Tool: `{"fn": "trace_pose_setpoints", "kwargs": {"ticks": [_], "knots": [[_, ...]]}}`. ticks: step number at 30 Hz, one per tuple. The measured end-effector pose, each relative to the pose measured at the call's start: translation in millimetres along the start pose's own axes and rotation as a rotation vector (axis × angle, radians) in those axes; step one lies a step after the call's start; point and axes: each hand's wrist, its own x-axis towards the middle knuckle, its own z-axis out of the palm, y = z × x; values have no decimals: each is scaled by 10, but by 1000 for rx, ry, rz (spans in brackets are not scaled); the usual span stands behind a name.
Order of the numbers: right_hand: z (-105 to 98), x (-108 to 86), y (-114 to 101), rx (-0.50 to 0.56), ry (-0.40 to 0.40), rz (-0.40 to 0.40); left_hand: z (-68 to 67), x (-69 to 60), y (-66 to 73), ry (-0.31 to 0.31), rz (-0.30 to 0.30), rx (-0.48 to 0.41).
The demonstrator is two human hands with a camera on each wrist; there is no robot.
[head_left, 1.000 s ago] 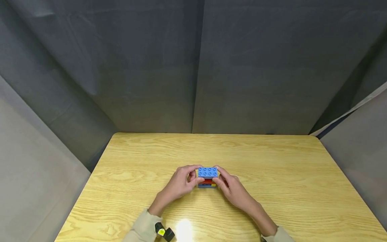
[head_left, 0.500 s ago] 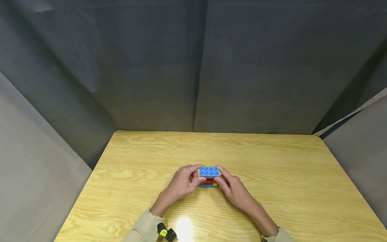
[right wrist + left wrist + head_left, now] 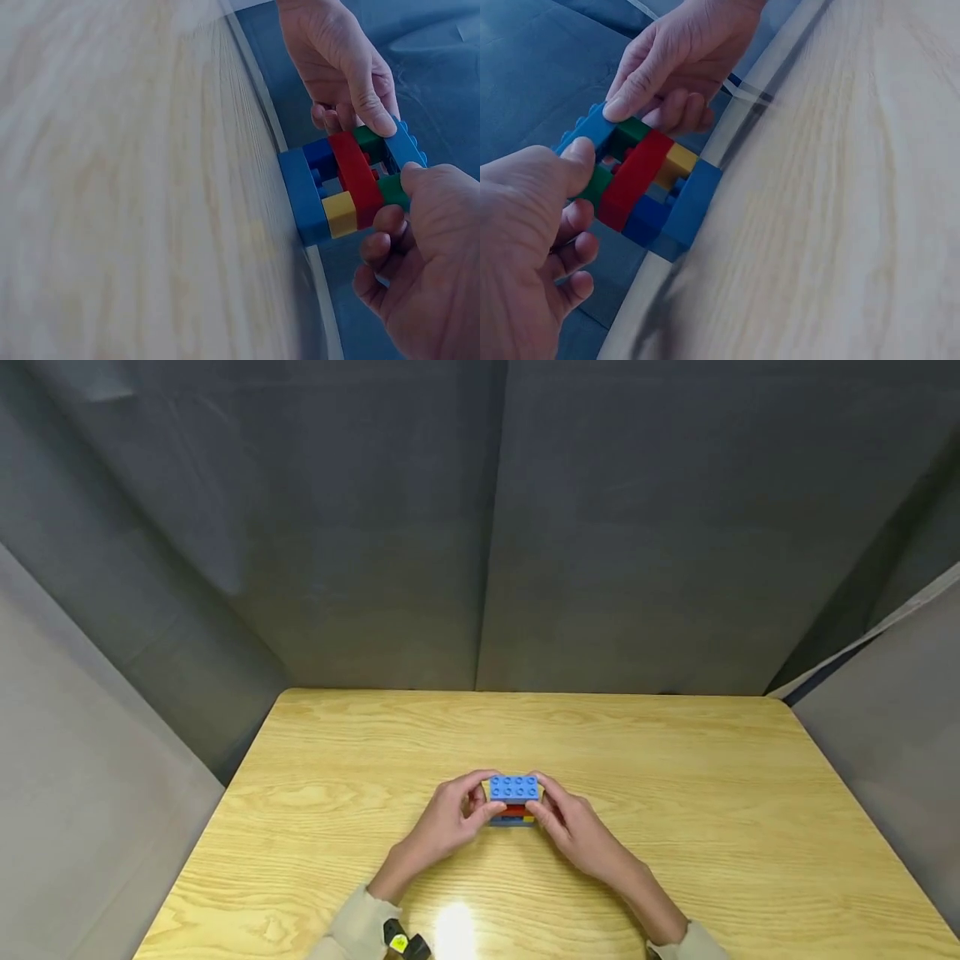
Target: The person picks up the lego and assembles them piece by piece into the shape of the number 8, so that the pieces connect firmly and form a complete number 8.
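A stack of toy building bricks stands upright on the table, with a long blue brick (image 3: 513,788) with studs on top. My left hand (image 3: 448,817) pinches the left end of that top brick, thumb in front. At the right end my right hand (image 3: 573,827) pinches it the same way. Below, in the left wrist view, come two green bricks (image 3: 630,132), a long red brick (image 3: 635,180), then a yellow brick (image 3: 676,166) beside a dark blue brick (image 3: 645,219). A lighter blue brick (image 3: 304,196) forms the base. Gaps show between the paired bricks.
The wood-grain table (image 3: 675,777) extends around the stack on all sides. Dark grey curtains (image 3: 375,527) hang behind its far edge, and lighter panels (image 3: 75,760) flank it. A black strap with a yellow mark (image 3: 399,941) sits at the left sleeve.
The head view shifts slightly back and forth. Both hands keep their hold on the top blue brick, and the stack shows no visible change.
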Motion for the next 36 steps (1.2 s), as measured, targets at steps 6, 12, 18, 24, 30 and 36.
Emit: {"fn": "trace_pose_setpoints", "kwargs": {"ticks": [6, 12, 18, 24, 30, 36], "knots": [[-39, 33, -3, 25, -49, 44, 0, -61, -86, 59, 19, 8], [-85, 12, 53, 18, -107, 86, -19, -53, -111, 55, 19, 15], [-101, 3, 104, -11, -126, 107, -43, -35, -121, 35, 1, 32], [-95, -3, 113, -38, -116, 127, -24, -42, -150, 31, -5, 37], [-83, -9, 103, -62, -97, 134, 14, -42, -175, 45, -3, 38], [-44, -12, 92, -92, -52, 138, 54, -43, -181, 72, 31, 31]]}}
